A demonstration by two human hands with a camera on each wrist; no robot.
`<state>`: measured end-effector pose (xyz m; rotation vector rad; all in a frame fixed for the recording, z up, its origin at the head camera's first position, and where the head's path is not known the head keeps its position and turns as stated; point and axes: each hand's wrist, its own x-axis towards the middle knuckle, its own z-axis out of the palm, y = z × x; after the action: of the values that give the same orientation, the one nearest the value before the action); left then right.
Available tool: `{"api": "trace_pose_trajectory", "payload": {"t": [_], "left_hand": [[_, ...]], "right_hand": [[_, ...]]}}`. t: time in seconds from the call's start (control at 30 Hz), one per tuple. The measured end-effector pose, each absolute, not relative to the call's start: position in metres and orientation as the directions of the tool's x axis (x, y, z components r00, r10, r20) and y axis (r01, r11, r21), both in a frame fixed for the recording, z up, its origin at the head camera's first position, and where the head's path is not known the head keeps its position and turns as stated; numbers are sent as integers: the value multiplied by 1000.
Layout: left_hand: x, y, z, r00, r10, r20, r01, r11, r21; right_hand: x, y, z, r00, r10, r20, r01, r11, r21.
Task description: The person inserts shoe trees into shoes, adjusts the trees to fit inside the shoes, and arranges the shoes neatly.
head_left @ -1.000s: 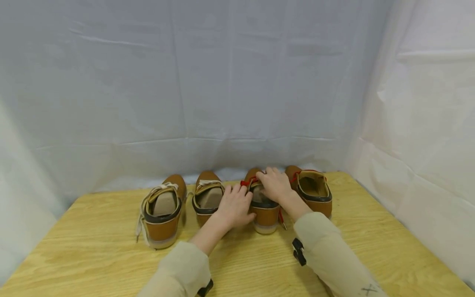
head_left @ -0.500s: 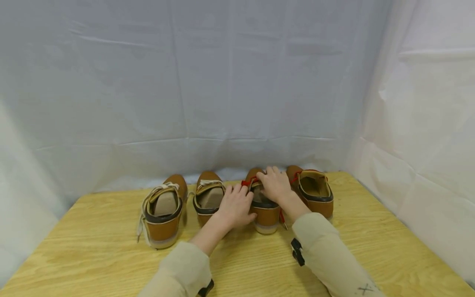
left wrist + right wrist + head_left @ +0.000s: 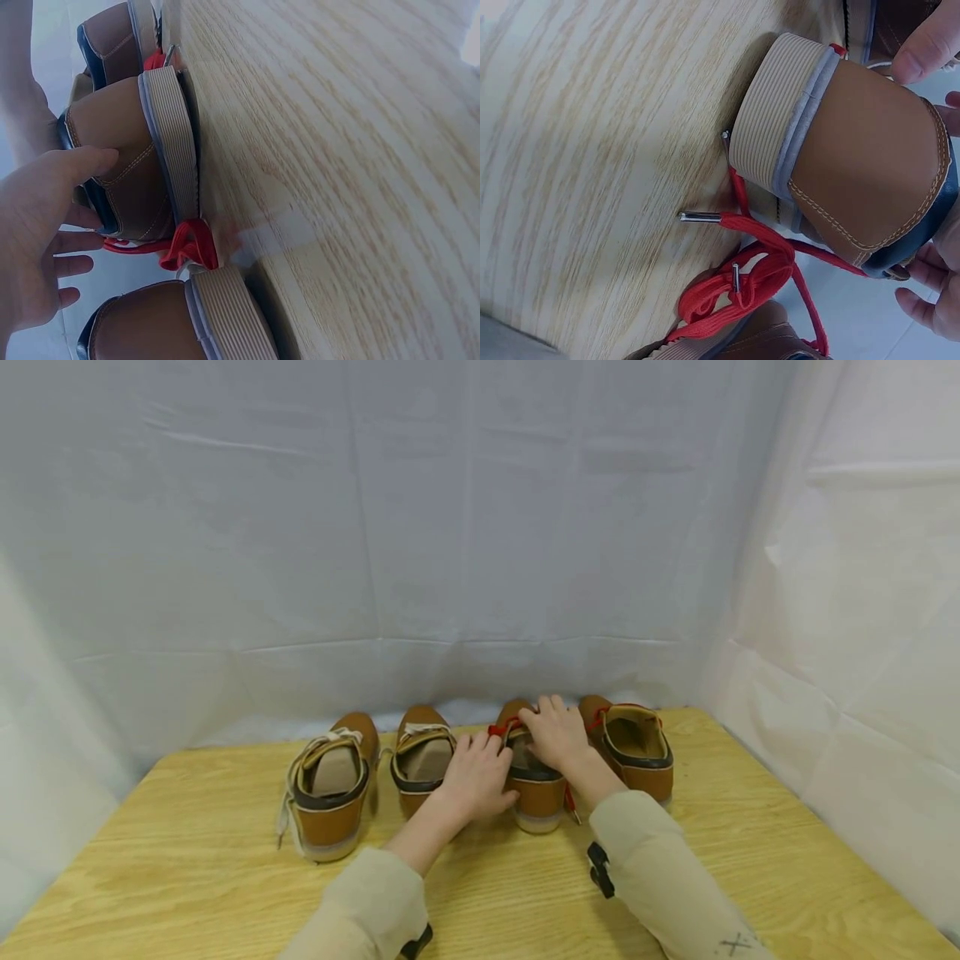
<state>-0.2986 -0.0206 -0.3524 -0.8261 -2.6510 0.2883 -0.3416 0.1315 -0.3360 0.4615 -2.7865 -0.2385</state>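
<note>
A brown leather shoe (image 3: 538,797) with red laces stands heel toward me, third from the left in a row. My left hand (image 3: 477,775) lies at its left side. In the left wrist view that hand's thumb touches the brown heel, and its other fingers extend loosely by the dark collar. My right hand (image 3: 557,732) is over the shoe's opening, thumb down toward the inside and fingers reaching forward by the laces. In the right wrist view, fingertips are at the collar; I cannot tell whether they grip. A looped red lace (image 3: 776,262) with metal tips hangs beside the shoe.
Two shoes with whitish laces, the leftmost shoe (image 3: 327,821) and the second shoe (image 3: 412,800), stand left of my hands. Another red-laced shoe (image 3: 648,781) stands close on the right. All are on the wooden table (image 3: 187,860), near its far edge and the white cloth (image 3: 420,543).
</note>
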Motion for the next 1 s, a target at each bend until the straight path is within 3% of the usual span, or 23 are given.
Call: {"api": "trace_pose_trajectory", "payload": {"t": [0.7,1.0], "left_hand": [[-304,-22,-349,-788,568,237,500,816,-290],[-303,-19,-350,-818,545,185,497,831,-249]], "right_hand": [[-343,147,-322,-874,-423,238,-390,904,173],[-336,158,-309,-911,-383,151,-364,920,143]]}}
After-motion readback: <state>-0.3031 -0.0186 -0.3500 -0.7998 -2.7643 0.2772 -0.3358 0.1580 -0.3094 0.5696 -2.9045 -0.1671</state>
